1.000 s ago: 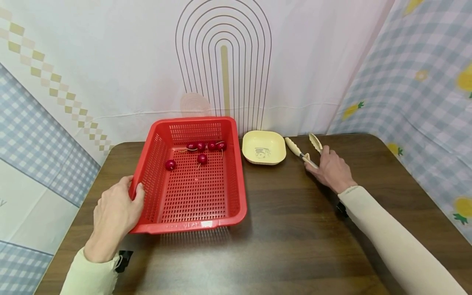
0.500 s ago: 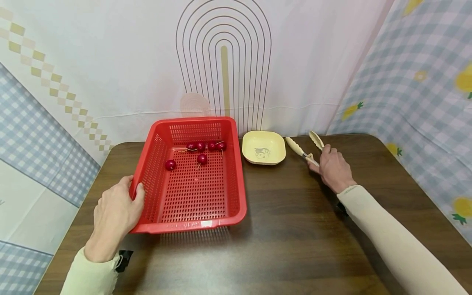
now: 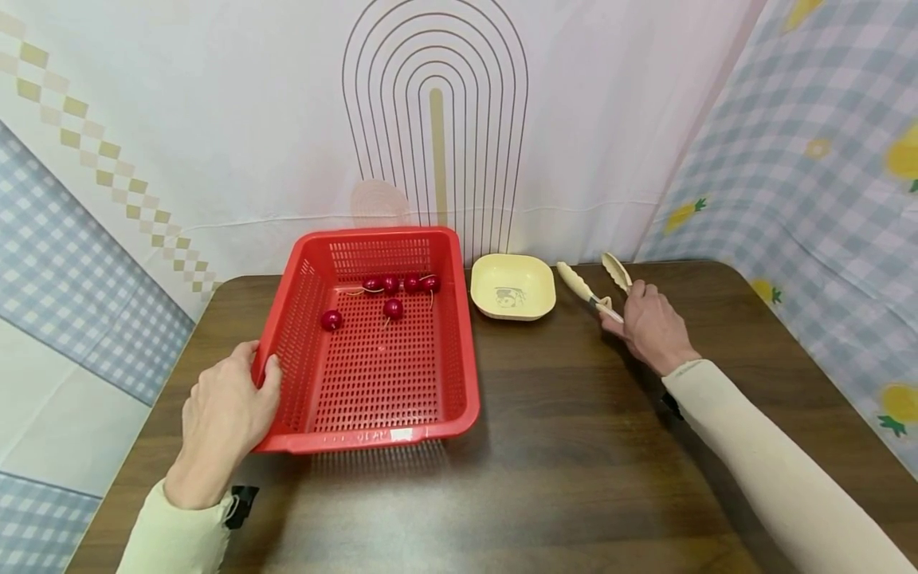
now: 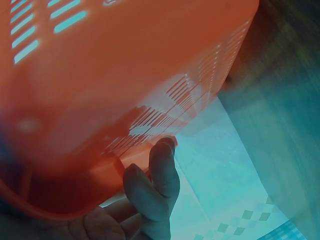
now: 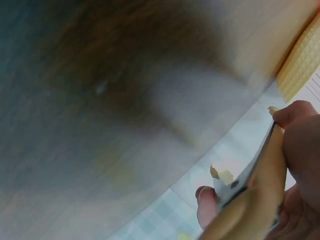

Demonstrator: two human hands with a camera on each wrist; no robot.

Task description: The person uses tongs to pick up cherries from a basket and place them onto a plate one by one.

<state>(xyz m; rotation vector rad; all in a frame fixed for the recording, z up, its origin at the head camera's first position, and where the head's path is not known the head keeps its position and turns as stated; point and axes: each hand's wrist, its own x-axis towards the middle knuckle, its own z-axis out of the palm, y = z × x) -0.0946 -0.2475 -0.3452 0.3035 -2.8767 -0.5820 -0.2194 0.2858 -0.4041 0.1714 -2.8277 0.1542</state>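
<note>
In the head view my left hand (image 3: 228, 406) grips the left rim of a red perforated plastic basket (image 3: 468, 359). Several dark red cherries (image 3: 392, 308) with stems lie inside, mostly toward its back. The left wrist view has the basket's outer wall (image 4: 100, 75) close up, my fingers (image 4: 162, 167) curled at its rim. At the right, my right hand (image 3: 656, 327) holds cream-coloured tongs (image 3: 576, 282), whose two arms are spread and point toward the back edge. Seen from the right wrist, the tongs (image 5: 270, 165) lie between thumb and fingers.
A pale yellow square bowl (image 3: 512, 273) with a printed picture stands between basket and tongs, close to the table's back edge. The dark wooden table (image 3: 559, 462) meets a white patterned cloth (image 3: 287, 119) behind and a checked cloth (image 3: 803, 151) at the right.
My right hand has shifted slightly right and away, and the tongs have moved with it. The left hand, basket, cherries and bowl stay where they were.
</note>
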